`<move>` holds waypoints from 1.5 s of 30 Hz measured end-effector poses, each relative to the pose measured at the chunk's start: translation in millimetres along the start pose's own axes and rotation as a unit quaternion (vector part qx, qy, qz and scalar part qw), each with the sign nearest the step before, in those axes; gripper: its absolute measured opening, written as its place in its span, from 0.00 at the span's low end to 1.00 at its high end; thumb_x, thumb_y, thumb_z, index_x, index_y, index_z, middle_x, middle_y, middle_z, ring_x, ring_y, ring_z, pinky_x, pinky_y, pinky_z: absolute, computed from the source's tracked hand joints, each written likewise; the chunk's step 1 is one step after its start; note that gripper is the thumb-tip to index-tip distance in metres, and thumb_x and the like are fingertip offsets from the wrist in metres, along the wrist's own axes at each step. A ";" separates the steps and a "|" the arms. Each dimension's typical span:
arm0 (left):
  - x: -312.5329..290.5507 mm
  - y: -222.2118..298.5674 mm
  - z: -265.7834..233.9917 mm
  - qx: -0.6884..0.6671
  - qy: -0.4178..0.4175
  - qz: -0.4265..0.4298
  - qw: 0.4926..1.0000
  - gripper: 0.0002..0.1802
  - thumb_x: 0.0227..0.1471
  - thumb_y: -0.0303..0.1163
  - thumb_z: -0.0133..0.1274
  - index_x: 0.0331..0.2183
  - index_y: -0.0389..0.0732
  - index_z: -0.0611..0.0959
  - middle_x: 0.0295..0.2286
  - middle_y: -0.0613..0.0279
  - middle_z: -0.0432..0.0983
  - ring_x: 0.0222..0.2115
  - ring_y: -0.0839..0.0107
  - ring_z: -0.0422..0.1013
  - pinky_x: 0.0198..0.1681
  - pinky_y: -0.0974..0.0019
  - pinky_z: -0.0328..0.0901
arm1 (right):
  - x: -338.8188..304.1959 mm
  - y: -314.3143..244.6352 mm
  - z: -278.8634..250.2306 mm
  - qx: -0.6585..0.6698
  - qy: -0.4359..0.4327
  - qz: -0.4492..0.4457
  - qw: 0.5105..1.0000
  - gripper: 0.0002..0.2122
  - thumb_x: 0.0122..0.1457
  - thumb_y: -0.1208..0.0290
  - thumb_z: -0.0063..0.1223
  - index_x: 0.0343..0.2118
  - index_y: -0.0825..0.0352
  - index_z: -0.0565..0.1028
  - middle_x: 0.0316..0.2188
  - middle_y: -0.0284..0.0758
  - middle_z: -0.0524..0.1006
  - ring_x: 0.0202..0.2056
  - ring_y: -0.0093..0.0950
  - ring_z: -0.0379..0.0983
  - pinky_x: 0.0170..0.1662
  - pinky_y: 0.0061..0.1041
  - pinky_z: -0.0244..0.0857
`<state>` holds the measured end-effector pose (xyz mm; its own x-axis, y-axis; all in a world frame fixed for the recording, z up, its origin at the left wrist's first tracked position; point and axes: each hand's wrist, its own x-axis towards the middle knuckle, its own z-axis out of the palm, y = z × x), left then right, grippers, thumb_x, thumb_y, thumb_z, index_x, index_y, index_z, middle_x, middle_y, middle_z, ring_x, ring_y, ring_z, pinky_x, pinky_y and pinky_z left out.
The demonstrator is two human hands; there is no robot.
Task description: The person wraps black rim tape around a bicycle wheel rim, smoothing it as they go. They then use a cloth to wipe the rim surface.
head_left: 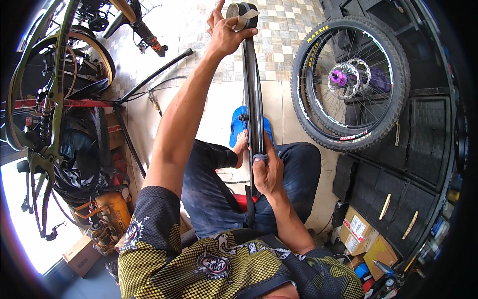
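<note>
We see a black wheel rim (253,89) edge-on, upright above the floor between the person's legs. Right hand (269,172) clamps its near part, thumb and fingers round it, a small grey-blue wad (260,157) by the thumb. Left hand (229,37) is at the far end, fingers partly spread, thumb and one finger at a black-and-tan tape roll (242,16); we can't tell whether they grip.

Floor (199,132): large cream tiles near, small grey-brown-white checks farther off. We note a blue sandal (266,127) under the rim, a bare foot (240,147) next to it. On the right, two tyred wheels (402,84), overlapping, stand by black panels (428,137) with tan handles; cardboard boxes (357,231) sit lower down. On the left we get a green bike frame (60,55), black tyres below, a yellow-orange machine (112,212) and another carton (81,256). Bright light washes out the lower left.
</note>
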<state>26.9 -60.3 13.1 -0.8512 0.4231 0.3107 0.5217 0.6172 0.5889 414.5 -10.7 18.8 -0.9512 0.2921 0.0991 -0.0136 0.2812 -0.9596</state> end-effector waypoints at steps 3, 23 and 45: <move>-4.1 -2.0 1.3 -0.023 -0.001 -0.005 1.000 0.36 0.46 0.62 0.72 0.40 0.37 0.92 0.72 0.44 0.36 0.69 0.37 0.35 0.67 0.28 0.52 | -0.1 -1.4 -1.1 0.007 -0.002 0.015 1.000 0.39 0.71 0.40 0.36 0.70 0.73 0.60 0.56 0.60 0.76 0.47 0.51 0.82 0.45 0.37 0.76; -20.2 4.3 6.6 -0.089 -0.009 -0.053 0.995 0.32 0.45 0.60 0.74 0.38 0.40 0.93 0.73 0.48 0.36 0.70 0.40 0.33 0.69 0.31 0.43 | -1.3 -4.5 -5.2 -0.012 -0.018 0.032 0.999 0.39 0.72 0.40 0.36 0.71 0.73 0.59 0.60 0.64 0.71 0.54 0.54 0.78 0.51 0.37 0.75; -34.9 15.3 8.0 -0.380 -0.157 -0.321 0.853 0.31 0.54 0.53 0.69 0.51 0.42 0.85 0.42 0.55 0.83 0.35 0.59 0.79 0.42 0.47 0.78 | -4.5 -20.0 -17.3 0.010 0.021 0.024 0.999 0.35 0.69 0.49 0.53 0.68 0.74 0.64 0.48 0.50 0.79 0.53 0.44 0.77 0.67 0.40 0.60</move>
<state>65.1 -60.3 5.3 -0.8273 0.3912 -0.4032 -0.3362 0.2303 0.9132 424.3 -1.8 42.1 -0.9369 0.3437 0.0636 0.0250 0.2473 -0.9686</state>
